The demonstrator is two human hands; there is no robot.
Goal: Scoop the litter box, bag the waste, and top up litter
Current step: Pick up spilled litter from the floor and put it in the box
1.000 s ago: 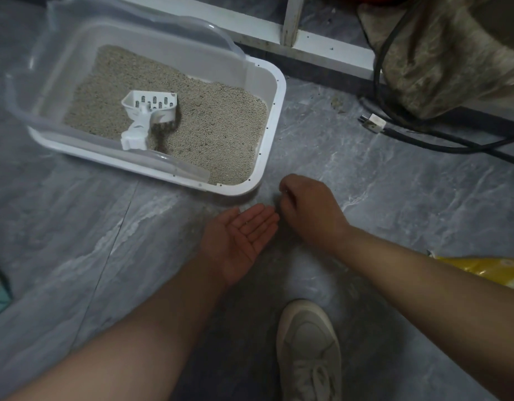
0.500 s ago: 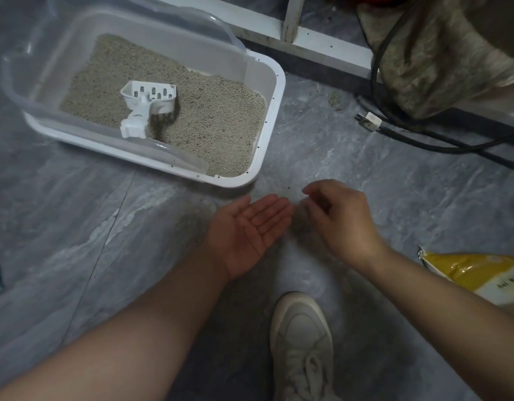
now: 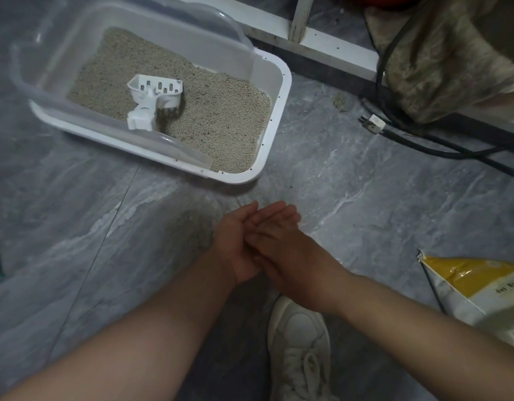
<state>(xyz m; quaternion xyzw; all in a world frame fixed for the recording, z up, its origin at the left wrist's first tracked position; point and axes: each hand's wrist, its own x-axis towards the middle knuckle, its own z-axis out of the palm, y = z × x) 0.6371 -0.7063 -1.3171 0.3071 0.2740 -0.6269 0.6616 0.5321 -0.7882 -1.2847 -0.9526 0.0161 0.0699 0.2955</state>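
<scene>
Seen from above at a tiled grey floor (image 3: pixel 380 215): white litter box (image 3: pixel 274 123) in the upper left of the frame, filled with pale grey litter (image 3: pixel 221 120), well apart from both hands at lower centre. White slotted scoop (image 3: pixel 153 96) lying on the litter near the box's middle, handle toward the near wall, untouched. Yellow-and-white litter bag (image 3: pixel 475 287) at the right edge, near the right forearm but not in contact with it.

Cut off by the frame: the far left corner of the box, most of the bag (print on its label too small to read), and the brownish fabric (image 3: pixel 441 62) at upper right. Clear raised rim (image 3: pixel 128 125) over the box's left part, blurring what lies under it. Black cable (image 3: pixel 417 134) with a white plug (image 3: pixel 373 124) along the white baseboard (image 3: pixel 322 41) above right. One pale sneaker (image 3: pixel 299 342) at bottom centre, its heel out of frame.

Left hand (image 3: pixel 235 241) palm up, fingers straight and relaxed, holding nothing visible. Right hand (image 3: pixel 287 244) laid palm down across it, fingers extended over the left fingers, the two pressed together (anything between the palms hidden). Faint scatter of litter dust on the floor just left of the hands.
</scene>
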